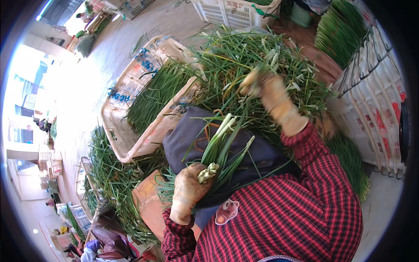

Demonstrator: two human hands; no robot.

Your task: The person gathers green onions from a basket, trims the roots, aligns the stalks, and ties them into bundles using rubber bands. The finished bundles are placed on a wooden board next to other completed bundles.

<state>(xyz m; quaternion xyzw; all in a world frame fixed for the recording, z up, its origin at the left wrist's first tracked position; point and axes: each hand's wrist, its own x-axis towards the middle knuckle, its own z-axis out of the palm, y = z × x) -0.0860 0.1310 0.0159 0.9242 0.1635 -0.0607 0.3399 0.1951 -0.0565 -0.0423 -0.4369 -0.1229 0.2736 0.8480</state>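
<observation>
My left hand (191,185), in a stained, pale glove, is closed around a small bunch of long green stalks with pale cut ends (208,172), perhaps garlic chives. More stalks with white ends (222,131) lie over the dark cloth (183,140) on my lap, just beyond that hand. My right hand (262,83), gloved too, is blurred by motion above a large heap of loose green stalks and trimmings (235,49). Some yellowish leaves seem to be at its fingers; whether it grips them is not clear.
A white plastic crate (134,155) with orderly green stalks (157,98) stands beyond my lap. More loose greens (111,177) lie at left. Stacked white crates (366,124) rise at right, near upright bundles (340,32). Another crate (229,14) is at top. People are at lower left.
</observation>
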